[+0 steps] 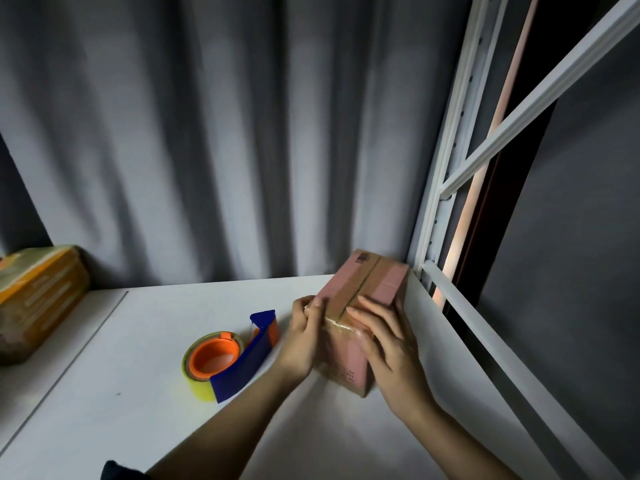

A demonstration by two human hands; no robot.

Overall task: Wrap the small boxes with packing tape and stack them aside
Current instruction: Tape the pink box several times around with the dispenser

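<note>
One small pink-brown box (363, 299) sits at the right edge of a white counter (138, 375), close to a white metal rack frame (446, 188). Brown tape already runs along its top, and a strip of clear tape (341, 326) crosses the near edge. Two hands work on it. The left hand (304, 337) pinches the left corner of the box, seemingly at the end of the clear strip, fingers curled. The right hand (384, 344) lies over the top and near side with fingers fairly straight, pressing the tape flat. Just left of the box, touching neither hand, a blue and orange tape dispenser (232, 355) with a yellowish roll rests on the counter. Far left, a taped yellow-brown parcel (34, 299) stands well apart, before a grey curtain (207, 133). Judging from this, the wrapping step is under way: the strip is being smoothed down. Next would likely be pressing the loose end firm, then perhaps turning the box for another pass before stacking it aside
</note>
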